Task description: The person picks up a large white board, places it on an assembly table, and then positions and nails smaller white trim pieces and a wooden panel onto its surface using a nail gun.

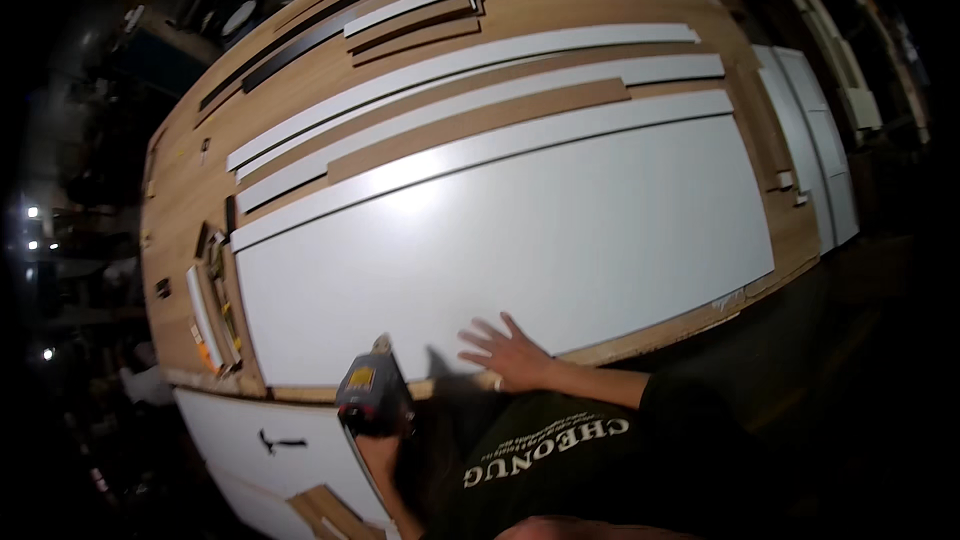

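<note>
A large white panel [520, 230] lies flat on the wooden worktable [175, 210] in front of me. My left hand [378, 448] grips a grey power tool [370, 390] with a yellow label and a narrow metal tip. The tool's body hides most of those fingers. Its tip points away from me, over the panel's near edge; whether it touches cannot be told. My right hand [510, 355] is open, palm down with fingers spread, on the panel's near edge to the right of the tool. A white strip [480, 155] runs along the panel's far edge.
Beyond the panel lie white strips [480, 68] and brown boards [480, 120], with dark strips [310, 50] farther back. Small pieces and tools [215, 305] sit by the panel's left end. A hammer [282, 442] rests on a white board [225, 440] at lower left.
</note>
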Available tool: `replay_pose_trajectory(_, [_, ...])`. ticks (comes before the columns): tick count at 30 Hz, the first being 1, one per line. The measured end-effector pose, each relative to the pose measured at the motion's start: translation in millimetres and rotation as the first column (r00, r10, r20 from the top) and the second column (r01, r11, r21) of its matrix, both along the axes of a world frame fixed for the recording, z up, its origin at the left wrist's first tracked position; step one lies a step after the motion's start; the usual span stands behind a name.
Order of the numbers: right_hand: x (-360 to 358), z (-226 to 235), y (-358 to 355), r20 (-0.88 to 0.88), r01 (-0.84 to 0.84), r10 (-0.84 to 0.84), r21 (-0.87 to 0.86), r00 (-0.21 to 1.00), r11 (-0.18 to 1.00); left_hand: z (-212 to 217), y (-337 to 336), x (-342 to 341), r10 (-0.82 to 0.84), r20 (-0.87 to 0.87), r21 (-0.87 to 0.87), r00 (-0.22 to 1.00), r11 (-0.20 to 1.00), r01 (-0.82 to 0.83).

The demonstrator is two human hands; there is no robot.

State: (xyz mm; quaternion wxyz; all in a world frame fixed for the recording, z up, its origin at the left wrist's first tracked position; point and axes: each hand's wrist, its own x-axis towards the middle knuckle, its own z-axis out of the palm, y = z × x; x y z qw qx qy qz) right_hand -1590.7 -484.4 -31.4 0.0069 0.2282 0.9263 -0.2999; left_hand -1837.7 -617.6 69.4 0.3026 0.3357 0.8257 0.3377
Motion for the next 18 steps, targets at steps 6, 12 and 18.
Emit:
replay_pose_trajectory(6, [22, -23, -5, -0.239, 0.11, -0.076, 0.129, 0.968, 0.986, 40, 1, 73, -0.058, 0.127, 0.123, 0.99, 0.991, 0.042])
replay_pose_trajectory(12, [24, -39, -10, -0.228, 0.104, -0.039, 0.282, 0.973, 0.954, 57, 7, 90, -0.199, 0.047, -0.109, 0.979, 0.973, 0.203])
replay_pose_trajectory(18, [25, -38, -13, -0.23, 0.099, -0.029, 0.3, 0.973, 0.949, 49, -6, 75, -0.157, 0.017, -0.137, 0.987, 0.978, 0.158])
